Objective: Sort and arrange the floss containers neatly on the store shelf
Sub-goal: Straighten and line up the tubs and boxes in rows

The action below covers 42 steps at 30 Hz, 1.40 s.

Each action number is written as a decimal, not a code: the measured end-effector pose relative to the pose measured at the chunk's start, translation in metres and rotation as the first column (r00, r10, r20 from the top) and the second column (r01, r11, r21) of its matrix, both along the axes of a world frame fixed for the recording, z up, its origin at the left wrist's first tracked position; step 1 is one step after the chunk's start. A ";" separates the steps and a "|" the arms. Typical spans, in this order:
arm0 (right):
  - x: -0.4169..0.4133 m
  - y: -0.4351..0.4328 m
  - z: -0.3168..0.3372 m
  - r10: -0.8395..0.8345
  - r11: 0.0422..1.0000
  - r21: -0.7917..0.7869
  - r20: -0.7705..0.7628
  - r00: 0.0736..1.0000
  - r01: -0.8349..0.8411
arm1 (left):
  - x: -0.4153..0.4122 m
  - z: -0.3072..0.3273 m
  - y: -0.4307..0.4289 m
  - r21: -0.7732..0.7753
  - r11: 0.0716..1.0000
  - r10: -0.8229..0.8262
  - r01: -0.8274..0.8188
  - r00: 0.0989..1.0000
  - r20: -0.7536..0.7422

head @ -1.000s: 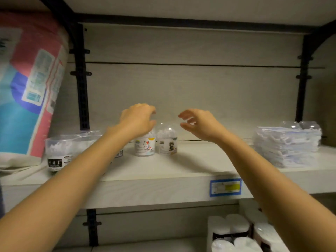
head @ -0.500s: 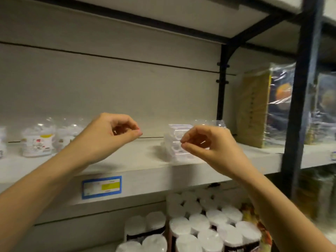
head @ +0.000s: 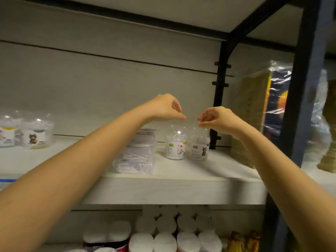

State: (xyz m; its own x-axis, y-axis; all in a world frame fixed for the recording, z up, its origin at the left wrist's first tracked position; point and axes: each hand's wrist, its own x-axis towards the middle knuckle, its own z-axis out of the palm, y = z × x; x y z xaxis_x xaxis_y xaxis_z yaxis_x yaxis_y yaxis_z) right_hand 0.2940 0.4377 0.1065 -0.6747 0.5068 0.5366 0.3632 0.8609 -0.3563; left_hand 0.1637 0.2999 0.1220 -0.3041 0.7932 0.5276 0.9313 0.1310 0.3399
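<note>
Both my bare forearms reach up and forward over the pale wooden shelf (head: 174, 190), converging near its right end. My left hand (head: 166, 108) hangs palm down with the wrist bent, its fingers curled and thumb and forefinger tips pinched together on nothing I can make out. My right hand (head: 215, 119) mirrors it just beside, fingers curled in, tips drawn close; the two hands stay apart with a small gap between them.

Directly below them stand two clear domed plastic floss containers, upright, long axis vertical, printed labels facing me: the one with a white cartoon cat (head: 176, 145) under my left hand, the one with a grey cat (head: 199, 147) touching it on the right. Neither hand touches them. To their left a stack of flat clear packets (head: 136, 157) lies near the shelf edge. Two more domed containers (head: 37, 133) stand upright well apart at the far left.
</note>
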 end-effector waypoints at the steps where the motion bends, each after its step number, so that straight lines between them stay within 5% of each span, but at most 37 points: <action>1: -0.005 0.006 0.002 -0.002 1.000 -0.014 0.062 0.998 0.003 | -0.002 0.002 0.007 -0.084 0.996 0.022 -0.023 0.999 -0.023; 8: -0.026 0.047 0.013 -0.023 0.992 -0.104 0.420 0.907 0.073 | -0.020 0.011 0.055 -0.463 0.873 0.138 -0.153 0.988 -0.066; 16: -0.032 0.056 -0.002 0.084 0.945 -0.318 0.456 0.886 0.074 | -0.022 0.000 0.074 -0.596 0.790 0.173 -0.140 0.985 -0.001; 22: -0.024 0.049 -0.001 0.114 0.946 -0.324 0.347 0.931 0.005 | -0.016 0.007 0.070 -0.541 0.833 0.120 -0.118 0.992 -0.032; 28: 0.019 0.015 0.035 0.112 0.986 -0.147 0.195 0.974 -0.084 | -0.004 0.051 0.021 -0.378 0.926 0.016 0.000 0.999 0.041; 42: 0.049 -0.089 0.034 0.274 0.961 -0.113 0.258 0.927 -0.252 | 0.004 0.025 -0.108 -0.226 0.969 -0.074 0.104 0.988 0.135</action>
